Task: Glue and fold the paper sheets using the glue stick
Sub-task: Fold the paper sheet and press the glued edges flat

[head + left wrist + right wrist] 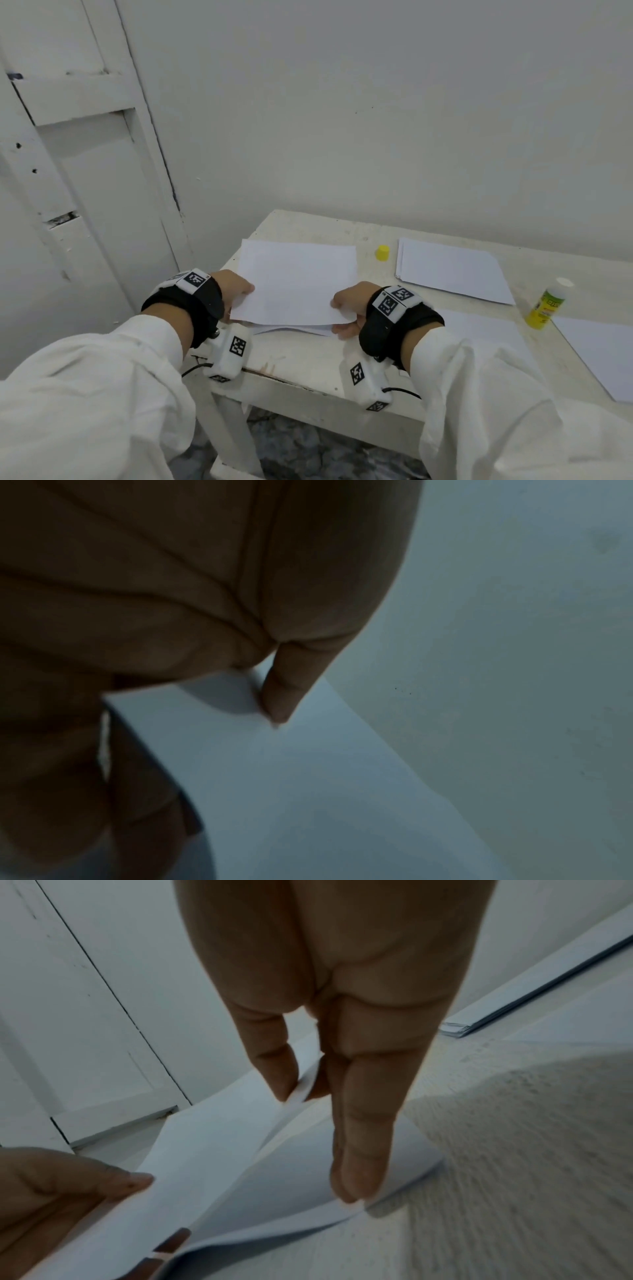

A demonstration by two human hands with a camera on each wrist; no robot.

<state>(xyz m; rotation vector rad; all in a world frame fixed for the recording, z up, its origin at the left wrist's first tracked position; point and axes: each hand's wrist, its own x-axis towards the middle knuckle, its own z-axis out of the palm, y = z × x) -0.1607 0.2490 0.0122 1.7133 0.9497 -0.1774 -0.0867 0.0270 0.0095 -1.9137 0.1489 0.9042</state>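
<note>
A white paper sheet (pixel 294 284) lies at the table's near left corner, its upper layer raised off a lower layer along the near edge. My left hand (pixel 245 291) pinches the sheet's near left corner; in the left wrist view a fingertip (pixel 279 710) rests on the paper (pixel 308 791). My right hand (pixel 337 308) pinches the near right corner. In the right wrist view my right hand's (pixel 298 1093) thumb and forefinger grip the paper edge (pixel 219 1150), while its other fingers (pixel 359 1177) reach down to the lower layer. The uncapped glue stick (pixel 548 303) stands upright at the right.
The yellow glue cap (pixel 382 253) stands behind the sheet. A stack of white sheets (pixel 452 270) lies at the back right, and more single sheets (pixel 599 356) lie near the right edge. The white table (pixel 301 356) stands against a wall, with a door (pixel 102 192) to its left.
</note>
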